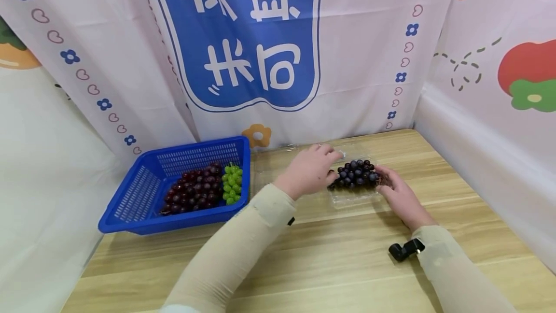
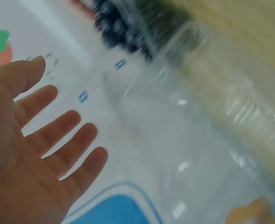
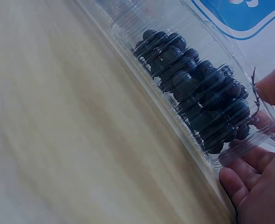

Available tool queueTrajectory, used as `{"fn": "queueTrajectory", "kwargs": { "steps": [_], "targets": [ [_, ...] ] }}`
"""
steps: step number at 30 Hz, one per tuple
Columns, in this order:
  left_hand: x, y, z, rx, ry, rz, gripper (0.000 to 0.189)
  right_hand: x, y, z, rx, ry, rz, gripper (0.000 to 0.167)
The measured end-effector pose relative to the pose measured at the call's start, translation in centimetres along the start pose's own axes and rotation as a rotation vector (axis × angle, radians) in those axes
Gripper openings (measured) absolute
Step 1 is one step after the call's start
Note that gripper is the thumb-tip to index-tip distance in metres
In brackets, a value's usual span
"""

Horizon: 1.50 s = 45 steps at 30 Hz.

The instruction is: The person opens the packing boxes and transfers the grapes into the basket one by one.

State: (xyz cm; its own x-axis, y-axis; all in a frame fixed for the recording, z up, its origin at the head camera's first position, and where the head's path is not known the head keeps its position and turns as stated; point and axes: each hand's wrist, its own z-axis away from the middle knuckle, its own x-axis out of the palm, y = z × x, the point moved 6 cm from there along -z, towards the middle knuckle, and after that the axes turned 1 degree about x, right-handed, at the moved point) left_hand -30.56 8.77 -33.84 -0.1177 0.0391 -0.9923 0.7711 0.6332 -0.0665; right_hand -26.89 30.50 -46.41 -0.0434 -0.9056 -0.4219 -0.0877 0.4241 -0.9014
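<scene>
A clear plastic clamshell box [image 3: 233, 151] stands on the wooden table with a bunch of dark grapes [image 1: 356, 174] inside it. My right hand [image 1: 401, 197] grips the right end of the box. In the right wrist view its fingers [image 3: 249, 172] lie against the end wall, while the thumb [image 3: 273, 86] is over the rim beside the grape stem. My left hand [image 1: 310, 170] hovers at the left end of the grapes, over the box's raised clear lid side. In the left wrist view this hand's fingers [image 2: 63, 126] are spread and hold nothing.
To the left stands a blue plastic basket [image 1: 130, 202] with red grapes [image 1: 195, 190] and green grapes [image 1: 232, 182] in it. A printed cloth [image 1: 360, 62] hangs behind the wooden table [image 1: 347, 264]. White cloth also lines both sides.
</scene>
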Motion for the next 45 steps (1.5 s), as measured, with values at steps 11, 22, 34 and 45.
{"fn": "queueTrajectory", "kwargs": {
  "steps": [11, 22, 34, 45],
  "targets": [
    [4.5, 3.5, -4.7, 0.033, -0.049, -0.019, 0.05, 0.0, 0.0, 0.0, 0.004, 0.013, -0.035, 0.065],
    [7.6, 5.1, -7.8, -0.033, -0.092, -0.069, 0.057, -0.2, 0.5, 0.3, 0.012, 0.019, -0.093, 0.067],
    [9.4, 5.3, -8.9, -0.05, -0.049, -0.138, 0.06, 0.1, -0.2, 0.2, -0.007, 0.012, -0.082, 0.066],
    [10.2, 5.2, -9.5, -0.049, -0.036, -0.079, 0.042, -0.3, -0.4, 0.1, -0.011, 0.014, -0.068, 0.065]
  ]
}}
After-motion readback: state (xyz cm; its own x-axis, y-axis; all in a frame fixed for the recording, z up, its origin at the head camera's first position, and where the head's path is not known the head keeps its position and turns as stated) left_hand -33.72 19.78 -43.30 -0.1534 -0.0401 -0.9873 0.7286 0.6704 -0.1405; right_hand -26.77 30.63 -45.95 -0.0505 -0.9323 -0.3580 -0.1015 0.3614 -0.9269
